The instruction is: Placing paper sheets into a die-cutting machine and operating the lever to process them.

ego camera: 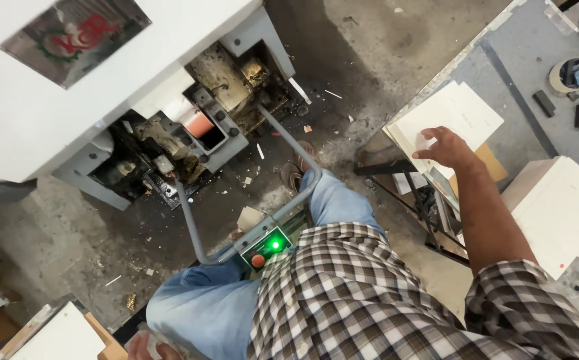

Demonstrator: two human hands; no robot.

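Checked shirt (363, 293) fills the lower frame as the right hand (446, 148) presses spread fingers onto a stack of white sheets (453, 113) at upper right, not gripping. Light and floppy, the sheets look best lifted by an edge. Left hand (144, 347), bottom edge: grip unclear. A grey label (73, 33) with a red mark sits upper left; a green lamp (275, 245) glows at centre.

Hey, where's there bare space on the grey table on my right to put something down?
The grey table is bare between the white sheets under your right hand and the tape roll. A smaller gap lies between those sheets and the white stack. It is crowded at the far corner around the tape roll and the dark blocks.
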